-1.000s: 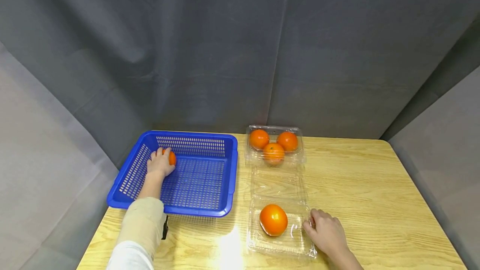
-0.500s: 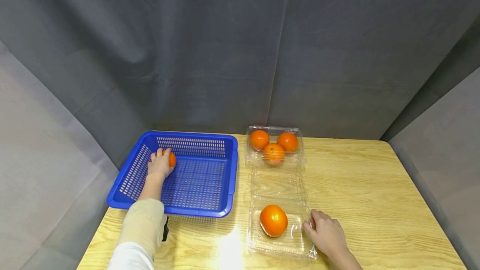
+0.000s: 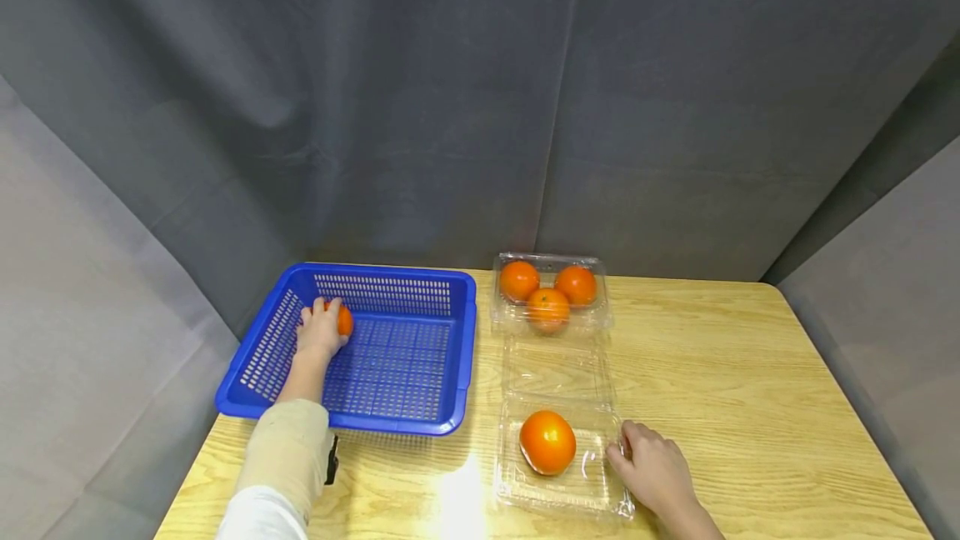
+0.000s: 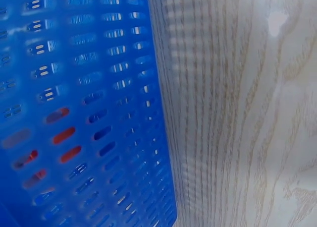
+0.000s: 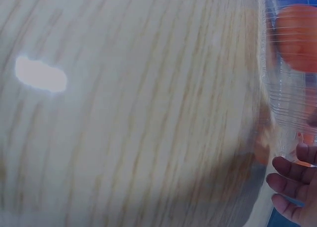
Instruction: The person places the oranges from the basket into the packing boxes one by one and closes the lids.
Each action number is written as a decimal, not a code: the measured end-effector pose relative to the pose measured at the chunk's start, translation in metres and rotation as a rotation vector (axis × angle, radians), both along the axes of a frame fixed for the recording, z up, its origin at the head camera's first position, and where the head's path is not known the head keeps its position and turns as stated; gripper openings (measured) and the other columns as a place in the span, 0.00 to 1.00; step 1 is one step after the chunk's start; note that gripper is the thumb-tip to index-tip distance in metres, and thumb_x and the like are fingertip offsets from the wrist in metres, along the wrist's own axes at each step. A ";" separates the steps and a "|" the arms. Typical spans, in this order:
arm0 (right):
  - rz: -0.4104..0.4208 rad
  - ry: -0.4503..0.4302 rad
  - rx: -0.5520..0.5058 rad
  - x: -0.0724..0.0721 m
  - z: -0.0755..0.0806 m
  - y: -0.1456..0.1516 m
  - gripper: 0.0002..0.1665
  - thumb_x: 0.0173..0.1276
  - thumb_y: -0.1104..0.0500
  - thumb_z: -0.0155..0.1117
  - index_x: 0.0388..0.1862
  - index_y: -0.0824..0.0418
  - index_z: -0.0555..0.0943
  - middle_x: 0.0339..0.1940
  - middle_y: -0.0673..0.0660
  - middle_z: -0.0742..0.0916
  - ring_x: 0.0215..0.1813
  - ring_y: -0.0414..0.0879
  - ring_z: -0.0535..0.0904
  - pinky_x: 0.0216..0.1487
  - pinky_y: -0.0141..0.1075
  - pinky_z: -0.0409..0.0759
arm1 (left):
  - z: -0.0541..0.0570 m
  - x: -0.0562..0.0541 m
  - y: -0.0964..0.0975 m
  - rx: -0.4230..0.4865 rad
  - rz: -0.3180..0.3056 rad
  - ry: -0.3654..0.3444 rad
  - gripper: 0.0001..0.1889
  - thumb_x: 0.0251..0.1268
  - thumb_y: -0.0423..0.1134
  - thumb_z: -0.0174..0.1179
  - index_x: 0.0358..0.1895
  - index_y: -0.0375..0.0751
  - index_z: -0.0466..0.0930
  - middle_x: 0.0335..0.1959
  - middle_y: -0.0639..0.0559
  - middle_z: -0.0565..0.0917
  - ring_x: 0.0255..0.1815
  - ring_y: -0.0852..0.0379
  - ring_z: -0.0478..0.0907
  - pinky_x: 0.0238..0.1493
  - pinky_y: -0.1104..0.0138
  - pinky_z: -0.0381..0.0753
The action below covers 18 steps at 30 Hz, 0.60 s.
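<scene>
My left hand [image 3: 319,329] reaches into the blue plastic basket [image 3: 463,357] and grips an orange [image 3: 345,320] near its left side. In the left wrist view, patches of orange [image 4: 64,136] show through the slots of the basket wall [image 4: 89,78]; the hand is hidden there. A clear plastic clamshell box [image 3: 596,486] lies unfolded at the front, with one large orange [image 3: 547,442] in its near half. My right hand [image 3: 654,467] pinches the box's right edge between thumb and fingers. The right wrist view shows the fingers [image 5: 290,187] curled beside the clear wall [image 5: 277,98].
Behind the unfolded box, a second clear clamshell [image 3: 551,261] holds three oranges [image 3: 548,309] near the table's back edge. The wooden table [image 3: 750,390] extends to the right. Grey cloth [image 3: 450,107] hangs behind it, and pale panels [image 3: 97,340] stand at both sides.
</scene>
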State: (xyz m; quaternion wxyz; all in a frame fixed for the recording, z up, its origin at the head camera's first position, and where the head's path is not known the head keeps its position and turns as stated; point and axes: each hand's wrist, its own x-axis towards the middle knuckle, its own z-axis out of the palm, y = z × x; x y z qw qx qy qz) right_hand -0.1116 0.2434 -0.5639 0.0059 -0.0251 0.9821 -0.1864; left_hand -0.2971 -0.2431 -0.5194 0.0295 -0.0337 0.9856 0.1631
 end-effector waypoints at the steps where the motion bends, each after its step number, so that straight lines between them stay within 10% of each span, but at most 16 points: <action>1: -0.002 -0.003 -0.003 0.000 0.000 0.000 0.14 0.59 0.54 0.55 0.19 0.54 0.64 0.14 0.47 0.66 0.18 0.41 0.60 0.25 0.34 0.61 | 0.000 0.000 0.000 0.003 0.002 -0.003 0.37 0.50 0.34 0.65 0.65 0.34 0.58 0.61 0.28 0.55 0.60 0.27 0.51 0.53 0.37 0.61; 18: -0.001 -0.001 -0.014 0.000 -0.001 0.001 0.14 0.59 0.55 0.55 0.19 0.54 0.64 0.14 0.47 0.66 0.18 0.41 0.60 0.24 0.34 0.60 | 0.010 0.006 0.013 -0.016 -0.022 0.066 0.38 0.44 0.39 0.68 0.61 0.34 0.63 0.56 0.27 0.61 0.55 0.28 0.57 0.46 0.38 0.68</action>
